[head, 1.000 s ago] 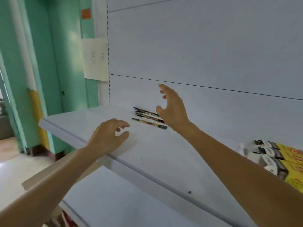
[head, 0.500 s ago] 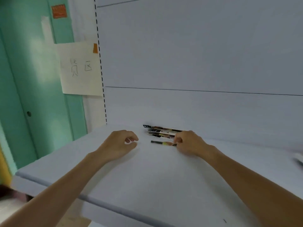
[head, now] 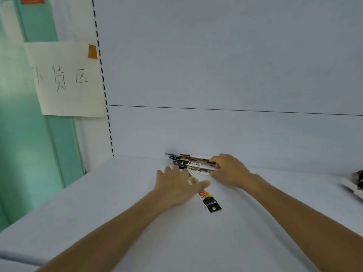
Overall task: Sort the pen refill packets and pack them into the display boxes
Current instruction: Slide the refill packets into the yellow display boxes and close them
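White shelf (head: 98,213), pale back panel. Stack of pen refill packets (head: 188,162) lies along the panel, long axis left-right. Right hand (head: 229,170) curls round its right end. Left hand (head: 176,185), spread flat, presses one loose packet (head: 210,201) angled toward near right.

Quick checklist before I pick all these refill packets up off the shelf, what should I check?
1. Right hand has its fingers curled round the stack of packets: ok.
2. Left hand holds the loose packet: not ok, it lies flat on top with the fingers spread.
3. Loose packet lined up with the stack: not ok, it lies at an angle.
4. Stack ends even: not ok, the left ends are staggered.
5. Display box ready nearby: cannot tell, only a blurred object at the right edge.
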{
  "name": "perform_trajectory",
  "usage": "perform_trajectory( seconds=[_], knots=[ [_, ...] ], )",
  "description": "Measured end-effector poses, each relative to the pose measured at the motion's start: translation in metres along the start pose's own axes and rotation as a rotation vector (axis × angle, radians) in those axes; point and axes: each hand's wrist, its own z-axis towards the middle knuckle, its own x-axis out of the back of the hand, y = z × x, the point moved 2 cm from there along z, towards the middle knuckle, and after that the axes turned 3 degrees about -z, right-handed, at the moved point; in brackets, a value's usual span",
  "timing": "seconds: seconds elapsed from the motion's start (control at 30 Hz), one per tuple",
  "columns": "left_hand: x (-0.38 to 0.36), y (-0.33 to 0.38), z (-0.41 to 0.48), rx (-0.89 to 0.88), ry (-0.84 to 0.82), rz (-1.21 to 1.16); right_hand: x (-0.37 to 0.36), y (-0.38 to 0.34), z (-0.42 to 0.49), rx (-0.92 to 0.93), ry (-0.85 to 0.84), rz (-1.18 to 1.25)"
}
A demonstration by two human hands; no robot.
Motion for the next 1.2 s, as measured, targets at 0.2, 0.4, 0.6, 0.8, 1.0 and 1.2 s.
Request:
perform_trajectory(
  seconds=[0.2,0.4,0.6,0.8,1.0,1.2],
  knots=[
    [0.014,-0.013,-0.001,-0.036,-0.043,-0.119,0.014,-0.005,0.000,-0.025,0.058,-0.034],
    [0.029,-0.065,-0.004,-0.158,-0.225,-0.356,0.012,-0.003,-0.009,-0.070,0.075,-0.088],
    [0.028,-0.068,-0.016,-0.321,-0.140,-0.334,0.014,-0.010,-0.014,-0.061,0.143,0.112],
    [0.036,-0.075,-0.015,-0.231,0.227,-0.487,0.023,-0.036,-0.020,0.082,0.176,0.416],
    [0.048,-0.089,-0.020,-0.152,0.453,-0.414,0.022,-0.068,-0.018,0.179,0.036,0.337],
    [0.024,-0.085,-0.029,-0.297,0.020,-0.219,0.004,-0.084,-0.019,0.178,-0.093,0.306]
  ],
)
